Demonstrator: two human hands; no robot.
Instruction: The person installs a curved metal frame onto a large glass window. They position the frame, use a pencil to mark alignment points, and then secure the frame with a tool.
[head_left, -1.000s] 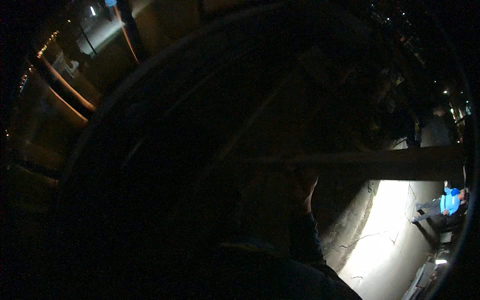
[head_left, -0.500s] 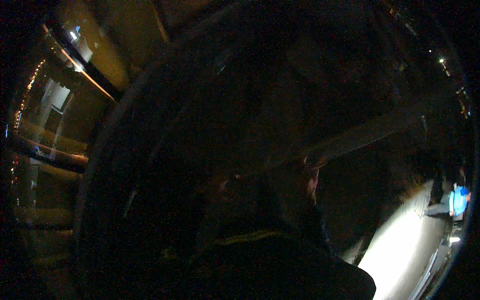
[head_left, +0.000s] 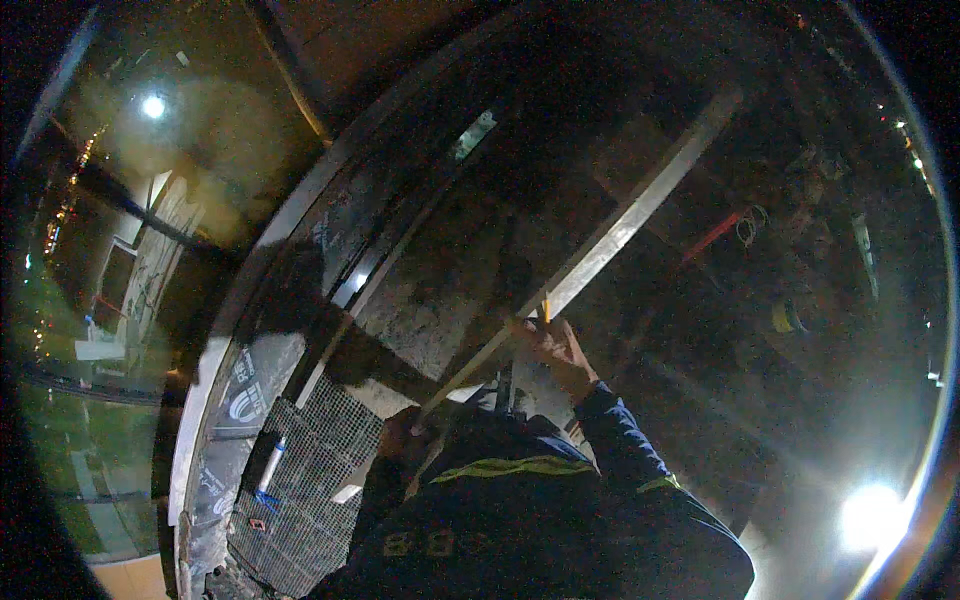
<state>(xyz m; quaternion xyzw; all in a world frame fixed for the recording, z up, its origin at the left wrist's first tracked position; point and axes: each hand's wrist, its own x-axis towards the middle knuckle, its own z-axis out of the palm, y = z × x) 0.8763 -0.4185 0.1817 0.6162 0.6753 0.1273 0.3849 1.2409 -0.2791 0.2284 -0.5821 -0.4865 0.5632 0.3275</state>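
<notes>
A long pale flat bar point(head_left: 625, 228) slants from the upper right down to my hands, bright above my right hand and thin and dull below it. My right hand point(head_left: 556, 350) is closed at the bar, with a slim yellow pencil point(head_left: 547, 309) standing up from its fingers. Deep shadow covers most of my left hand point(head_left: 408, 434); it appears closed round the bar's lower end, though its separate fingers are hard to make out.
Left of me lie a dark grid mat point(head_left: 300, 500) and a white tube point(head_left: 273, 463) like a cartridge. A raised frame edge point(head_left: 225, 330) curves past them. A red tool point(head_left: 715, 236) lies on the dark ground. A strong lamp point(head_left: 876, 517) glares at lower right.
Light now falls on the scene, which was nearly black. The bar has swung to a steeper slant, and my right hand has moved left. The person in blue at the right is out of sight.
</notes>
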